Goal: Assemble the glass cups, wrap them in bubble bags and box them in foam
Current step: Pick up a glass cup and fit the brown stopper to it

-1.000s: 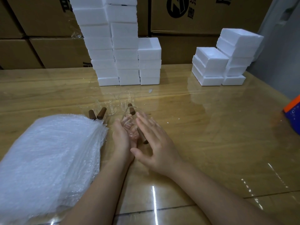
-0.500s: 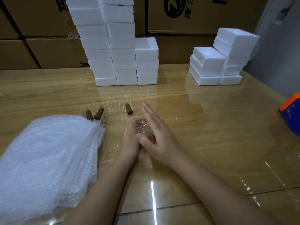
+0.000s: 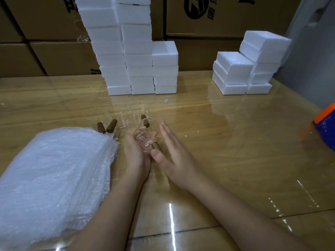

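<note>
My left hand (image 3: 136, 156) holds a clear glass cup (image 3: 146, 136) tilted over the table, fingers curled under it. The cup's brown wooden handle (image 3: 156, 146) sticks out toward my right hand (image 3: 174, 156), which is flat with straight fingers just right of the cup, its thumb near the handle. Three more glass cups with brown handles (image 3: 119, 118) stand behind on the table. A thick stack of bubble bags (image 3: 54, 174) lies at the left. White foam boxes (image 3: 134, 51) are piled at the back centre.
A second group of open foam boxes (image 3: 248, 67) sits at the back right. An orange and blue object (image 3: 326, 124) lies at the right edge. Cardboard cartons (image 3: 217, 19) line the wall behind the glossy wooden table (image 3: 235, 142).
The cup was pressed between both palms half a second ago; now my right hand has drawn slightly away and the cup sits tilted in my left hand with its handle showing.
</note>
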Demonstrator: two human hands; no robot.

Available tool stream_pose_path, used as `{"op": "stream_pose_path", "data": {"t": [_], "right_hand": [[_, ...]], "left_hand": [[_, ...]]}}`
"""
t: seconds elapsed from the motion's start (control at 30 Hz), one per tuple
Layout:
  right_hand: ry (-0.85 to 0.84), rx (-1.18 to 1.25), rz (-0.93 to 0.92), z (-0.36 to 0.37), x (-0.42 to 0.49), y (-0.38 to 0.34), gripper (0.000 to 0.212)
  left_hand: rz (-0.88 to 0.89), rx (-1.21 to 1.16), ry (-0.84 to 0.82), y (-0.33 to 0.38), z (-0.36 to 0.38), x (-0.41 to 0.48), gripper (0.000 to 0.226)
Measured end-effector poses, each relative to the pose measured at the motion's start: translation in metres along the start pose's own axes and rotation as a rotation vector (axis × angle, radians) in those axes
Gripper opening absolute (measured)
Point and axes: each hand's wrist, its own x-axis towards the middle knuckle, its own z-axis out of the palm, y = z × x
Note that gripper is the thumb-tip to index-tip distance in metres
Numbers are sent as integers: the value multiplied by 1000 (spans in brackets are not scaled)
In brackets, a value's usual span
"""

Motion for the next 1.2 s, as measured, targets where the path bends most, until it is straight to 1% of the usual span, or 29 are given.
{"op": "stream_pose_path", "data": {"t": [0.13,0.27,0.33,0.4,0.47,0.6,0.7,0.77,0.87,0.93,0.97,1.07,1.13,1.2], "right_hand": [[12,-146,-124,4,-7,-5,81],[88,-187,-262,6,-9,-8,74],[105,-192,-295,5,-8,-8,73],[133,-169,-316,2,-6,-7,69],[166,-128,-319,0,-5,-5,65],[189,-20,-237,-6,2,0,57],[178,37,-81,-13,6,11,57],[184,23,-3,-14,6,18,57],[228,-79,0,-9,7,24,61],[236,-60,24,-7,7,25,68],[250,-48,34,-6,8,26,69],[319,-25,54,-4,9,30,66],[365,-12,64,-4,10,32,64],[418,9,86,-5,12,35,64]], "left_hand": [[-22,-37,71,0,-2,5,38],[-37,-63,50,-1,0,5,35],[-21,12,20,-5,0,5,36],[49,164,1,-9,2,2,37],[110,252,-45,-11,4,-2,41],[244,352,-244,-14,6,-8,37],[260,334,-333,-12,8,-11,32],[262,355,-348,-9,8,-14,28],[249,393,-357,-9,3,-14,34],[243,461,-329,-8,3,-16,44],[247,460,-322,-9,3,-16,45],[173,323,-312,-10,6,-20,49],[133,257,-326,-11,9,-23,56],[153,262,-359,-13,11,-26,63]]}}
